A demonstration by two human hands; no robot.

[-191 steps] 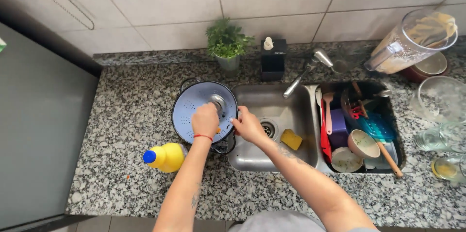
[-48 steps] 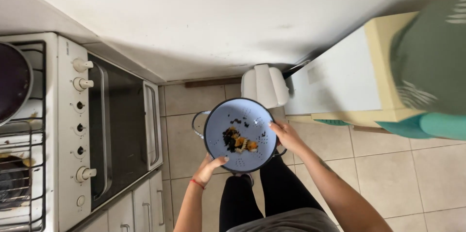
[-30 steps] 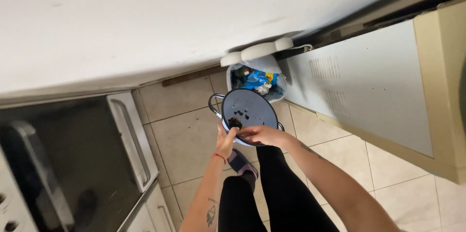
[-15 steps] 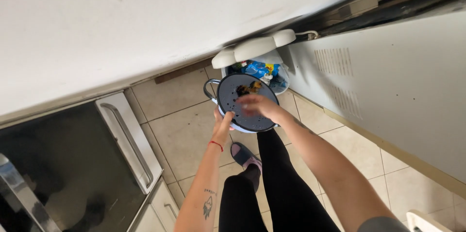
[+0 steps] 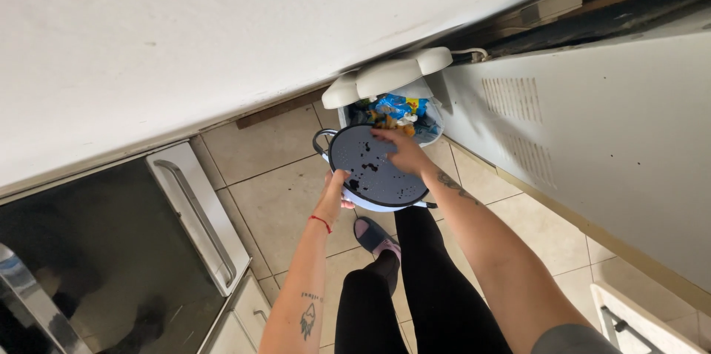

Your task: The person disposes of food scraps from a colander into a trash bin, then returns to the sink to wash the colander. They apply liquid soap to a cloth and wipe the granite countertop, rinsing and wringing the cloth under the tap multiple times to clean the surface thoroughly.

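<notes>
Item: round blue-grey colander with dark loop handles, tilted toward an open white pedal bin on the tiled floor, its rim just at the bin's near edge. Left hand: fingers curled closed on the colander's lower rim, bearing its weight. Right hand: laid flat inside the bowl near the upper rim, fingers loosely spread, gripping nothing, apparently pushing scraps outward. Contents: a few dark bits cling to the bowl; orange scraps lie in the bin among blue wrappers. Bin lid raised against the wall. Step in hand, by judgement: scraping residue out into the bin. Next move likely calls for a steeper tilt and a sweep across the remaining specks, keeping the rim over the bin opening.
</notes>
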